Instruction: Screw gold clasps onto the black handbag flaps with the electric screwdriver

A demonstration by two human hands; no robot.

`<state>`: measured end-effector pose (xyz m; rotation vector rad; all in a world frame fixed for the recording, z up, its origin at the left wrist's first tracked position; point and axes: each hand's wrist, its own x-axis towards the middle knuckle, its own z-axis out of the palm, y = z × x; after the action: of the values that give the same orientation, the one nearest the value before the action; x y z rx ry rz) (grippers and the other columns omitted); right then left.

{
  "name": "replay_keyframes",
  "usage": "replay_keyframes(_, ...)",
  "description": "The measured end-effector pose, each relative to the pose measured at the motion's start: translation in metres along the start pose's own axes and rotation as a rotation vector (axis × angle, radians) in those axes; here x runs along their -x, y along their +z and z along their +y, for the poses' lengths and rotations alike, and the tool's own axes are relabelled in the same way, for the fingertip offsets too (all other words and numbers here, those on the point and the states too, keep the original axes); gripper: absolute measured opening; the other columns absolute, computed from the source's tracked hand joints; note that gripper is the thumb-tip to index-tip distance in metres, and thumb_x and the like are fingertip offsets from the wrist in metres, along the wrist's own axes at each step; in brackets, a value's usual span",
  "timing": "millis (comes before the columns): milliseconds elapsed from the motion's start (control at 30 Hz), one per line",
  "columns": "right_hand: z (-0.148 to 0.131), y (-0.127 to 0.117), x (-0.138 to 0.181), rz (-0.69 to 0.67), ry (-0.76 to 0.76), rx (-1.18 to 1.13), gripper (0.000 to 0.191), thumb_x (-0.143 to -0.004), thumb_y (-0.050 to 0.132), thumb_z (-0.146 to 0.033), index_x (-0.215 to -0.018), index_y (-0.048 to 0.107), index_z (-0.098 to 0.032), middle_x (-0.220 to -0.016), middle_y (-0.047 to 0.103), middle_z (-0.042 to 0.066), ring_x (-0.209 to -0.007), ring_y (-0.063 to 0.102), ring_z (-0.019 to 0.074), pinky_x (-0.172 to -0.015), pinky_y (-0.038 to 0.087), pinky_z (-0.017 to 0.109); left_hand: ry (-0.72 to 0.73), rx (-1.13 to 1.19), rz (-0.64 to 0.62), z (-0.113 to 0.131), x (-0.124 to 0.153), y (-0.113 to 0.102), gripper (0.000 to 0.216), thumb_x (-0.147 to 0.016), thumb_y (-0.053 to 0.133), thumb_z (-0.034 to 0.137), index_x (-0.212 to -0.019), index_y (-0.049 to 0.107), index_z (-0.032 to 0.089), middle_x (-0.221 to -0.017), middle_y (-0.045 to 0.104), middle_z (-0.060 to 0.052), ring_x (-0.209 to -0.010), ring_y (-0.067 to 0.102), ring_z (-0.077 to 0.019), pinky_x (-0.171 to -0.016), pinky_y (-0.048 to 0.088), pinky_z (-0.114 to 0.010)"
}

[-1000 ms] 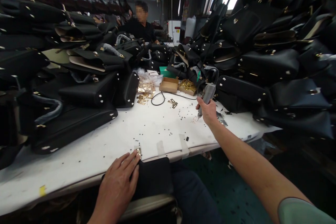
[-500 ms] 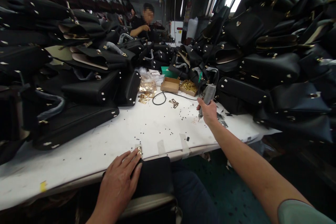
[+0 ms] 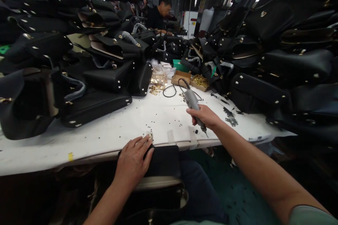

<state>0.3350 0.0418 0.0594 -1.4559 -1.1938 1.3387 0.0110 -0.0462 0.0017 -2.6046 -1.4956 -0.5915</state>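
My left hand (image 3: 134, 160) lies flat, fingers stretched, on a black handbag (image 3: 163, 163) held at the near edge of the white table (image 3: 111, 133). Its fingertips touch a small gold clasp (image 3: 150, 136) on the bag's top. My right hand (image 3: 205, 116) is closed round a grey electric screwdriver (image 3: 193, 104), tilted with its tip pointing down just above the table, to the right of the bag. A black cable (image 3: 171, 91) runs from the tool across the table.
Piles of black handbags (image 3: 105, 77) crowd the table's left, and more handbags (image 3: 277, 59) fill the right. Cardboard boxes of gold fittings (image 3: 190, 79), loose gold plates (image 3: 155, 88) and small black screws (image 3: 158, 117) lie mid-table. Another person (image 3: 160, 12) works at the far end.
My right hand has lifted the screwdriver from the table's right side and brought it left and nearer, toward the bag. The left hand has stayed on the bag. The view has shifted.
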Motion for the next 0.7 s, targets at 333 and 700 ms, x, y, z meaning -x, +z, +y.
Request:
replay_keyframes(333,0.027,0.019,0.026,0.432,-0.119,0.283,0.037,-0.073,0.078,-0.051,-0.087,0.063,-0.019,-0.061,0.063,-0.001,-0.056,0.061,0.0175,-0.047,0.042,0.025,-0.025,0.064,0.027,0.000,0.001,0.002,0.033,-0.096,0.053,0.036,-0.122,0.070,0.023,-0.130,0.068,-0.006,-0.118,0.062,-0.0311,-0.100,0.052,-0.052)
replay_keyframes(700,-0.010,0.001,0.030,0.252,-0.205,-0.394,0.040,-0.072,0.082,-0.047,-0.087,0.058,-0.019,-0.065,0.058,-0.004,-0.049,0.052,0.0094,-0.048,0.051,0.023,-0.033,0.043,0.007,0.000,0.002,0.003,0.034,-0.097,0.054,0.037,-0.123,0.069,0.022,-0.132,0.067,-0.004,-0.121,0.059,-0.0313,-0.101,0.050,-0.050)
